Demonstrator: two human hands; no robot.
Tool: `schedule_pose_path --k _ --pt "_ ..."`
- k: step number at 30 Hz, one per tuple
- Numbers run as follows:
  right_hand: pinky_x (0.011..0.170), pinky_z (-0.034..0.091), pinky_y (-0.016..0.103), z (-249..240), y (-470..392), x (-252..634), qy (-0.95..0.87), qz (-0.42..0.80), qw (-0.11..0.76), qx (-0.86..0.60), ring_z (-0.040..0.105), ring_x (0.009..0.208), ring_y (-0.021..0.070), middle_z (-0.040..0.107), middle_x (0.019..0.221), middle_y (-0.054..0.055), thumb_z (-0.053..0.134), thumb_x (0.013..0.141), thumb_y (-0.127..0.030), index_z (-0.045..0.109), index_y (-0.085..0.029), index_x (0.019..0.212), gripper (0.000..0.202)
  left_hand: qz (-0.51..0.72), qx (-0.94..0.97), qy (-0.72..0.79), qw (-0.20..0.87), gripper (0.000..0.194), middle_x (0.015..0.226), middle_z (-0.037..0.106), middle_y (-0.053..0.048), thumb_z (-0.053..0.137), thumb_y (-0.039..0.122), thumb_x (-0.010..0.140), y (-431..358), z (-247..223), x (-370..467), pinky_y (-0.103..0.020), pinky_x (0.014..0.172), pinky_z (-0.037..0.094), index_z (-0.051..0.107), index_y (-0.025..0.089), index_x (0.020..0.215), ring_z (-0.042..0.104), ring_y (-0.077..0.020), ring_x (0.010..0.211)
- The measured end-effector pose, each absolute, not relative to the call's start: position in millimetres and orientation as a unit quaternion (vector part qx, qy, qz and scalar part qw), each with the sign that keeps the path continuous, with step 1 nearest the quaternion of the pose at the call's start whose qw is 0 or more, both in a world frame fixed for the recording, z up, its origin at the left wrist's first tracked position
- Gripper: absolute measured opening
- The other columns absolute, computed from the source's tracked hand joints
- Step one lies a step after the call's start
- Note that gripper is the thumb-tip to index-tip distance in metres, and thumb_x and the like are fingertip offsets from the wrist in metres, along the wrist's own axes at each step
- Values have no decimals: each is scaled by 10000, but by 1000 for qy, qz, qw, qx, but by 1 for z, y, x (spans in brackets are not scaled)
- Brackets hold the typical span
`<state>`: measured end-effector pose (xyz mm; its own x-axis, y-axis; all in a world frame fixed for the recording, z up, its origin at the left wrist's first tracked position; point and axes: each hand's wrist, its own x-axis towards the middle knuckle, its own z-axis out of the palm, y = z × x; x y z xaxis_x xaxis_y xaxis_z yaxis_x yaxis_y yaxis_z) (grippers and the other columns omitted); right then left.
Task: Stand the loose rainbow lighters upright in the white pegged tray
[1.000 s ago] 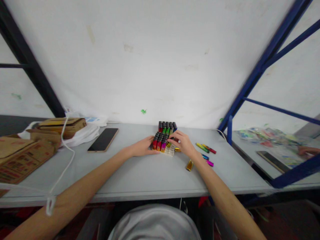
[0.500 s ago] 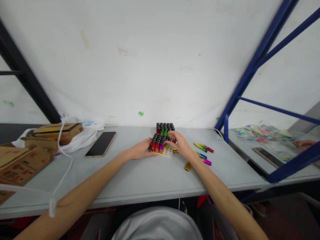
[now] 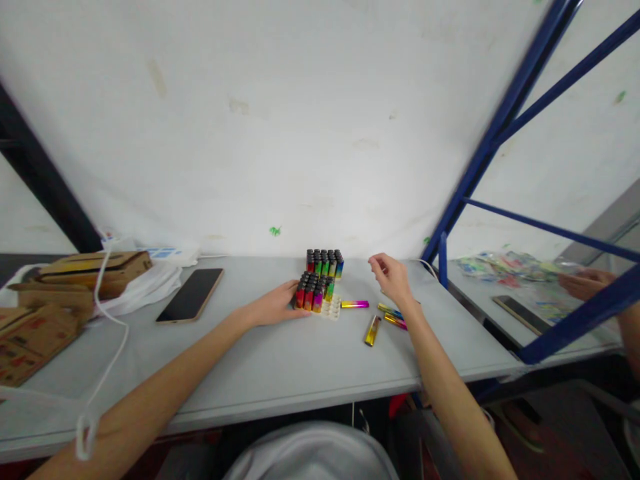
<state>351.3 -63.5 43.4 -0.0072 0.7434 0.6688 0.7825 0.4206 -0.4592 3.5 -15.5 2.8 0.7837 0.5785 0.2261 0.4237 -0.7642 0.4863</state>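
Note:
My left hand (image 3: 274, 305) rests on the table with thumb and fingers around the left side of the front group of lighters (image 3: 309, 299). These stand upright with black tops up in a white tray (image 3: 331, 309), whose right part shows bare slots. A second block of upright lighters (image 3: 325, 264) stands just behind. My right hand (image 3: 393, 275) is raised at the right, apart from the tray, with curled fingers; whatever they may hold is hidden. A pink-and-yellow lighter (image 3: 355, 305) lies right of the tray, a gold lighter (image 3: 372, 331) nearer me, and others (image 3: 395, 321) by my right forearm.
A phone (image 3: 191, 295) lies at left, beside opened cardboard boxes (image 3: 50, 327), a white bag (image 3: 150, 287) and a white cable (image 3: 117, 320). A blue metal frame (image 3: 480, 160) bounds the right side. Beyond it are another phone, plastic packets (image 3: 505, 267) and another person's hand (image 3: 585, 283).
My right hand has moved from the tray toward the right, uncovering the pink-and-yellow lighter. My left hand stays at the tray's left side. The view has shifted slightly.

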Motion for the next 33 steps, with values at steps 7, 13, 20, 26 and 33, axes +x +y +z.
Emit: schedule_pose_path --k 7,13,20,26,33 --pt "704 554 349 29 -108 441 -721 35 295 -626 702 728 227 766 838 87 560 961 -457 729 -199 921 312 172 925 272 199 591 1403 605 -160 644 592 939 -14 1 4 -465 1213 412 640 150 1331 573 -338 1307" --pt "800 615 395 1 -158 487 -699 34 300 -648 725 976 278 753 1115 133 608 925 -565 760 -216 1063 404 176 926 273 194 581 1425 611 -144 648 565 934 -17 4 5 -428 1209 412 631 168 1359 576 -341 1314" --pt "924 577 462 -10 -185 463 -688 35 331 -645 700 1065 323 722 1149 153 622 926 -578 749 -228 1074 401 179 922 273 209 570 1410 612 -160 668 534 933 -18 6 5 -442 1187 435 647 135 1340 591 -350 1276" --pt "944 565 485 -9 -193 435 -711 65 311 -628 704 986 325 730 1004 100 725 862 -560 770 -275 922 295 181 921 272 211 546 1395 614 -161 667 545 928 -18 6 4 -457 1196 421 661 136 1290 577 -354 1287" --pt "904 604 465 2 -177 431 -618 243 478 -575 726 1014 310 771 1068 116 834 777 -574 764 -231 993 412 183 925 264 205 579 1369 626 -162 662 542 937 -17 4 5 -463 1188 427 655 116 1329 584 -358 1269"
